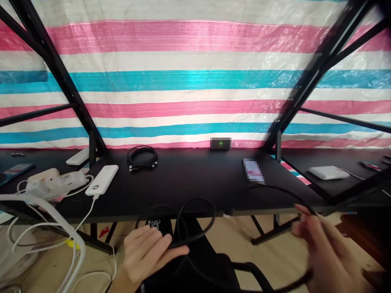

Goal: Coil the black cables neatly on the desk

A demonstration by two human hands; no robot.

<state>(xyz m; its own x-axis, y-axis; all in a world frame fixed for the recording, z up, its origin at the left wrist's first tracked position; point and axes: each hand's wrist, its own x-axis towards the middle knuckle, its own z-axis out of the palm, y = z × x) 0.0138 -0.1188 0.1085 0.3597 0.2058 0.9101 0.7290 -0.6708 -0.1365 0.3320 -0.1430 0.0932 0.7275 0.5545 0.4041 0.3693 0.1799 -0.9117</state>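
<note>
While the head view shows both hands raised in front of the near edge of the worktop, a black cable runs in loose loops between them, above the person's lap. The left hand is closed on gathered strands, its thumb pointing right and one round loop standing up beyond it. The right hand, blurred, pinches a stretch of the same cable between thumb and fingers; from there it arches leftward over the front of the worktop. A pale connector hangs near the edge, too blurred to tell its type.

At the back of the worktop, left of centre, lies a coiled black cable with its light-tipped ends towards the person. A white power bank rests left of it, with a white cord plugged into its near end. Farther left sits a white power strip. A phone lies on the right part, its screen lit but pixelated, and a small dark box with a green display stands against the striped sheet behind.
</note>
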